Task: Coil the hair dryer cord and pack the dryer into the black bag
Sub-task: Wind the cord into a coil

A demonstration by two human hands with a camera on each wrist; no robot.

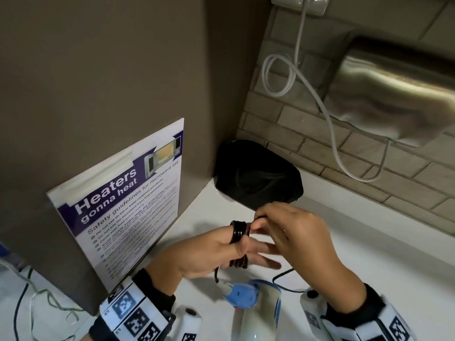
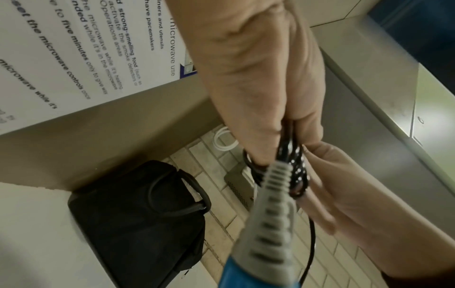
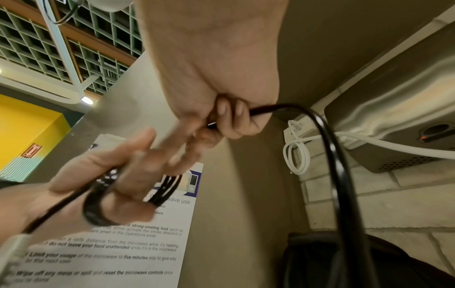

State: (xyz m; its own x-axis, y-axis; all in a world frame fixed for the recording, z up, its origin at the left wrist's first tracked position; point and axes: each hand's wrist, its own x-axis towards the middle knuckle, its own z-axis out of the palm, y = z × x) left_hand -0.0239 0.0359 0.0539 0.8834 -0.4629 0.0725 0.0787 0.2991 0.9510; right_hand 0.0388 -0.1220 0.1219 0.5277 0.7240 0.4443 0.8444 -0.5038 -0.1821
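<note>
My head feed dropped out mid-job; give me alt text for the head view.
The left hand carries black cord coiled around its fingers while the right hand pinches the next loop. The blue-and-white hair dryer lies on the white counter; the black bag sits in the corner.

Soft, even indoor light, no hard shadows. Glare streaks on the steel dryer unit (image 1: 394,94); ceiling lamp (image 3: 86,100) glows in right wrist view. Wide-angle bend at edges. Motion blur on left hand (image 3: 118,175); black bag (image 1: 258,175) underexposed, w/o detail.

The hair dryer (image 1: 253,313) is cut off by the bottom edge; its plug is hidden.
</note>
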